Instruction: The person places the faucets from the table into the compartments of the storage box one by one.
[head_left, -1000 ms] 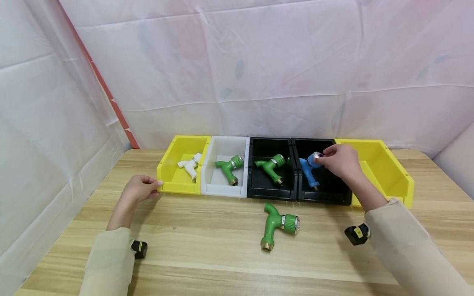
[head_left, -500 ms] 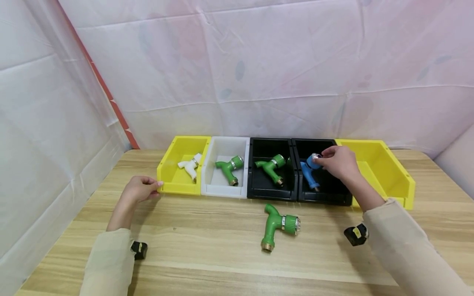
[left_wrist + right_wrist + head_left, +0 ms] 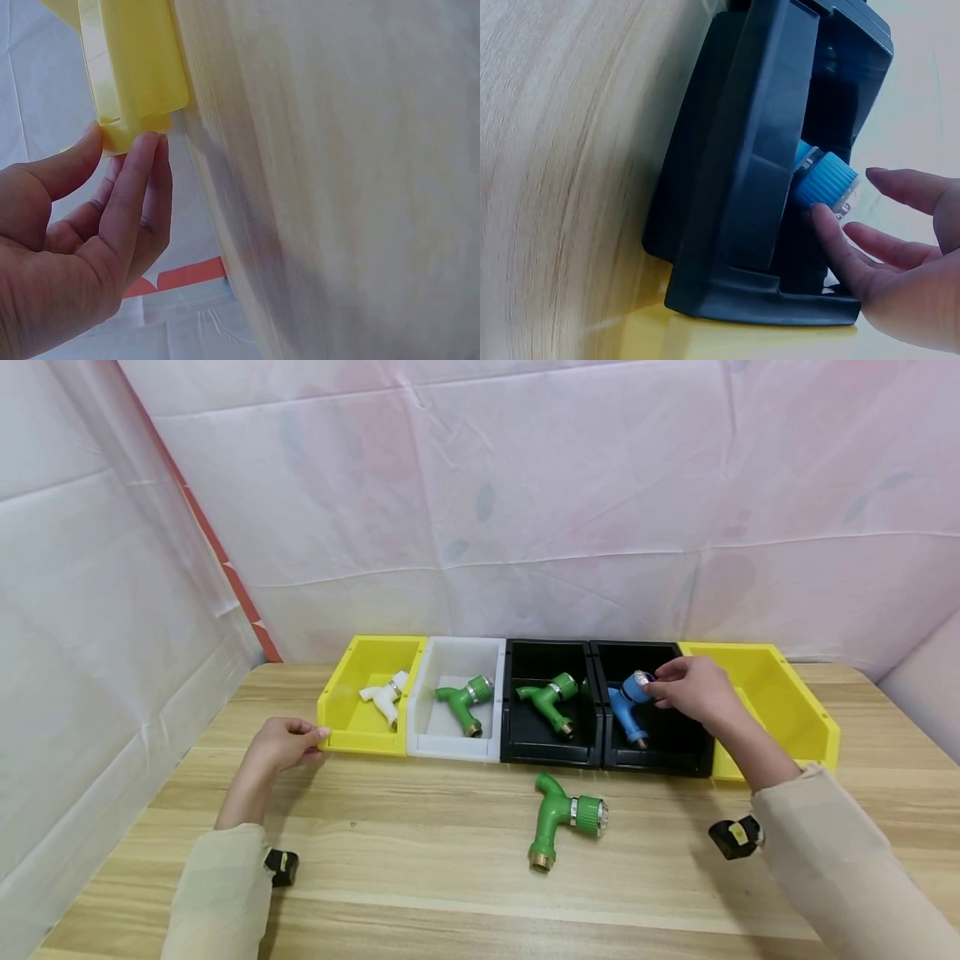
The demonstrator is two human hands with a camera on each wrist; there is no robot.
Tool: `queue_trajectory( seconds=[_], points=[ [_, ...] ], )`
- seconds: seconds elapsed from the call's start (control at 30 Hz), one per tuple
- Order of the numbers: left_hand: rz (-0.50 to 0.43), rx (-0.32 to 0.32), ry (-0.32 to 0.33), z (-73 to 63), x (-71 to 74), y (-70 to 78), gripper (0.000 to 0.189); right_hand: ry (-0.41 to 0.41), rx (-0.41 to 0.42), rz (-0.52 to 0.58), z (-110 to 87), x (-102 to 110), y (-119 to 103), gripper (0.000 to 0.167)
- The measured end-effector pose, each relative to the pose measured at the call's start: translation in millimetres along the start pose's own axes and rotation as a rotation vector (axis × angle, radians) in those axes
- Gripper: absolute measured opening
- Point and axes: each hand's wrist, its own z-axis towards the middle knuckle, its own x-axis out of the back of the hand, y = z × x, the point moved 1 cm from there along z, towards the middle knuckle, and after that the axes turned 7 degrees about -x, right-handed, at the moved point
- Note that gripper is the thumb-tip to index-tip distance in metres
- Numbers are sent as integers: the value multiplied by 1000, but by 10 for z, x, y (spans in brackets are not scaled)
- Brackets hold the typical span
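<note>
Left hand [image 3: 281, 743] pinches the left-end yellow bin [image 3: 367, 742] at its near corner. Right hand [image 3: 696, 689], digits parted, straddles the knob [image 3: 829, 180] of the blue tap [image 3: 628, 712] inside the right-hand black bin [image 3: 660, 762]. Best withdraw straight up (a sideways brush might roll it). Wrist view: bin wall hides the tap's body; digit contact unclear.

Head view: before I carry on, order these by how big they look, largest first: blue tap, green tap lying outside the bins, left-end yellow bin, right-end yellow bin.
1. Right-end yellow bin
2. Left-end yellow bin
3. Green tap
4. Blue tap

The green tap lies nearer the camera, so its lead over the blue one may not be real.
</note>
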Motion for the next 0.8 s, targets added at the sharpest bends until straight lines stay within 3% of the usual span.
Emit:
queue_trajectory(
  seconds=[0.47,0.8],
  points=[
    [-11,6,1,-4,2,11,28,-105,23,45,-43,100,51,60],
    [-3,0,-7,-25,10,26,28,-143,15,88,-100,140,59,57]
  ],
)
